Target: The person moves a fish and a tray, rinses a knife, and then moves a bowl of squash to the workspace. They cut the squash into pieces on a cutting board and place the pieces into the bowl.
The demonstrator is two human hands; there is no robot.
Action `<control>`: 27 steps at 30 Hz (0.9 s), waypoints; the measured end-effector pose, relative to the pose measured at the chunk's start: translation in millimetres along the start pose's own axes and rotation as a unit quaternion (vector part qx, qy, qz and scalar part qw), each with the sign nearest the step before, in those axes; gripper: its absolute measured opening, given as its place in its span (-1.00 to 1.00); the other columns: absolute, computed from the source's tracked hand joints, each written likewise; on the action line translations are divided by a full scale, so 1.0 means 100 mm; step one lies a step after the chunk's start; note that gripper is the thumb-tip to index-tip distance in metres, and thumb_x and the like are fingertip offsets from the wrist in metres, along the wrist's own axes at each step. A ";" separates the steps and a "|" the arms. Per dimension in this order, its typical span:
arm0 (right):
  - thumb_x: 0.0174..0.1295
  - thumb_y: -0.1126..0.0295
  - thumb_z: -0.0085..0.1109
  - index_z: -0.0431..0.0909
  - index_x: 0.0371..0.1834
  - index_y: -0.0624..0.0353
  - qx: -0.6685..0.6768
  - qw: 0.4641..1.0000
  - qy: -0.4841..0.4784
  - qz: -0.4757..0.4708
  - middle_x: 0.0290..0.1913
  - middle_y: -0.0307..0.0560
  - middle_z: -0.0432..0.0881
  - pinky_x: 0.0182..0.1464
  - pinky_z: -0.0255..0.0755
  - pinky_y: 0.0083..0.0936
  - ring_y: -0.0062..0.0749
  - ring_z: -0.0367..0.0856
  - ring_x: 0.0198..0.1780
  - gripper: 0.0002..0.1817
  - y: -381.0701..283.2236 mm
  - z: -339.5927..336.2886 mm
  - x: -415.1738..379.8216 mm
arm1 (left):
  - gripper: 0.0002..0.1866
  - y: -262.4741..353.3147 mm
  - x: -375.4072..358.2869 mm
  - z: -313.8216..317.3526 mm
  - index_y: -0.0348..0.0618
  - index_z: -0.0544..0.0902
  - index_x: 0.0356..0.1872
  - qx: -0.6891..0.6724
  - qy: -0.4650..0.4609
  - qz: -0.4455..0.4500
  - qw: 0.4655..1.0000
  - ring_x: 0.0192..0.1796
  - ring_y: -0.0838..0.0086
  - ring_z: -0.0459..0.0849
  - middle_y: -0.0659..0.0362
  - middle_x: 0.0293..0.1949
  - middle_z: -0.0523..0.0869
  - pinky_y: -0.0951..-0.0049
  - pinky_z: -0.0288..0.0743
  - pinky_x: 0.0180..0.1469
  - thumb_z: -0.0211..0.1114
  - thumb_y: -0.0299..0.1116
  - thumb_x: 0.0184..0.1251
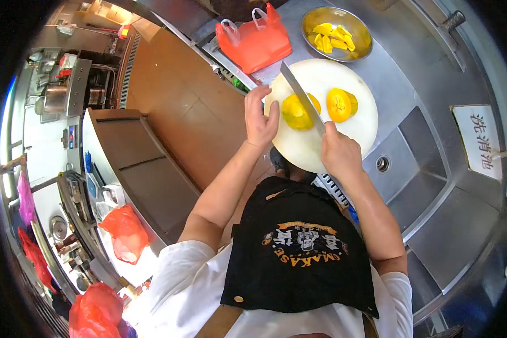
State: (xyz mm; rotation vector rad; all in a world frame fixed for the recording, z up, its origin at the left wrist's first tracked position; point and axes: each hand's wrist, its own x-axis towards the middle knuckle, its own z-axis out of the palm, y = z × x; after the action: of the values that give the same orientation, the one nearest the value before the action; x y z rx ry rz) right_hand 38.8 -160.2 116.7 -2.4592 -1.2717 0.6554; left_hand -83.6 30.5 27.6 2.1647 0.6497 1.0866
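My right hand (341,151) grips the handle of a kitchen knife (303,96). Its long blade slants up and to the left across one yellow pumpkin piece (296,114), overlapping it in this view. At the left rim of the round white cutting board (288,147) is my left hand (261,117), empty, thumb and fingers apart, close beside that piece. A second pumpkin piece (339,105), cut face showing, lies on the board to the right of the blade.
Behind the board stands a metal bowl (364,40) of yellow pumpkin chunks. A red plastic bag (256,40) sits to its left. On the right is a steel sink (403,160) with a drain, and a white sign (476,139) on its far wall.
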 end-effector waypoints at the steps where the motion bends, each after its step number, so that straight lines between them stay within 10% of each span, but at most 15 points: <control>1: 0.36 0.40 -0.05 0.39 0.02 0.25 -0.010 1.000 -0.017 0.003 -0.36 0.19 0.72 -0.22 0.55 0.05 0.15 0.73 -0.32 -0.76 -0.03 0.00 0.01 | -0.59 0.08 0.13 0.02 -0.24 0.55 0.15 -0.006 -0.007 0.029 1.000 0.28 0.04 0.52 -0.03 0.18 0.60 0.11 0.31 0.41 0.29 -0.54 0.25; 9: 0.30 0.45 -0.10 0.34 0.07 0.34 -0.073 0.984 -0.137 0.088 -0.26 0.32 0.73 -0.09 0.58 0.01 0.19 0.75 -0.21 -0.70 -0.26 -0.09 0.21 | -0.54 0.14 0.65 0.31 -0.20 0.53 0.27 0.053 -0.196 0.178 0.963 0.48 -0.09 0.31 -0.07 0.37 0.47 -0.22 0.06 0.51 0.22 -0.31 0.37; 20: 0.31 0.44 -0.10 0.36 0.05 0.33 -0.067 0.978 -0.165 0.112 -0.27 0.29 0.73 -0.12 0.58 0.02 0.16 0.75 -0.20 -0.70 0.09 0.91 0.40 | -0.49 -0.39 0.23 0.37 -0.21 0.48 0.34 0.059 -0.333 0.093 0.936 0.57 -0.11 0.14 -0.13 0.50 0.29 -0.21 -0.12 0.56 0.19 -0.22 0.45; 27: 0.34 0.36 -0.11 0.40 0.05 0.22 -0.027 0.988 -0.129 0.082 -0.19 0.28 0.72 -0.06 0.55 0.05 0.18 0.73 -0.15 -0.72 0.40 0.67 0.51 | -0.36 0.02 -0.44 0.48 -0.21 0.48 0.32 0.062 -0.124 -0.042 0.989 0.48 -0.23 0.24 -0.27 0.45 0.28 -0.09 0.10 0.50 0.42 -0.26 0.20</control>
State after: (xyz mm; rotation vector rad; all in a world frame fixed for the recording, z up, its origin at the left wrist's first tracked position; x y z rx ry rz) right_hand 56.8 -137.1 28.2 -2.6084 -1.1963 1.0243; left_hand -66.9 -14.7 -16.4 2.3076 0.7005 0.7344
